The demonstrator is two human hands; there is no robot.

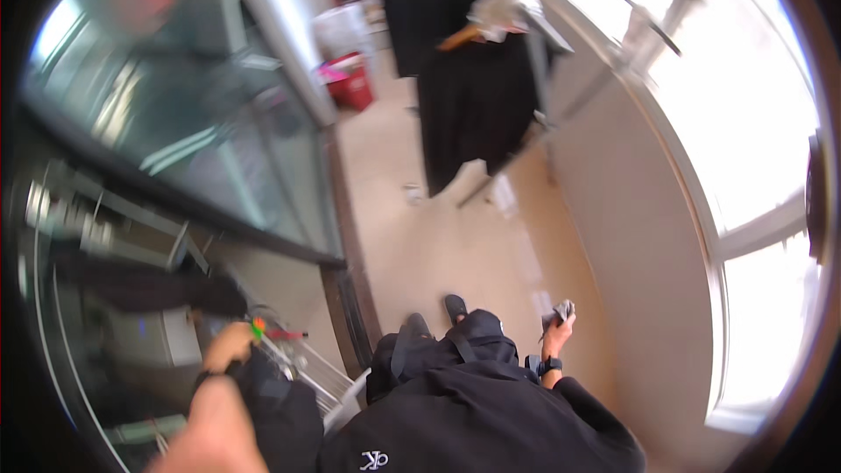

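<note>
At the lower left, my left hand (229,346) is closed, with a dark band at its wrist. It seems to grip the top of a bunch of mostly white hangers (302,366), with a red one and a green-orange piece near the fingers; blur hides the exact grip. Black cloth (285,412) hangs below that hand. On the right, my right hand (559,329), wearing a dark watch, is closed around a crumpled grey cloth (555,314). Ahead, a black garment (477,101) hangs from a wooden hanger (459,38) on a metal rack (569,109).
A glass door (201,140) in a dark frame stands on the left, above a dark threshold (349,315). Bright windows (745,114) run above the low wall on the right. A red bucket (352,83) and white bags (343,32) sit farther along the pale floor (394,245).
</note>
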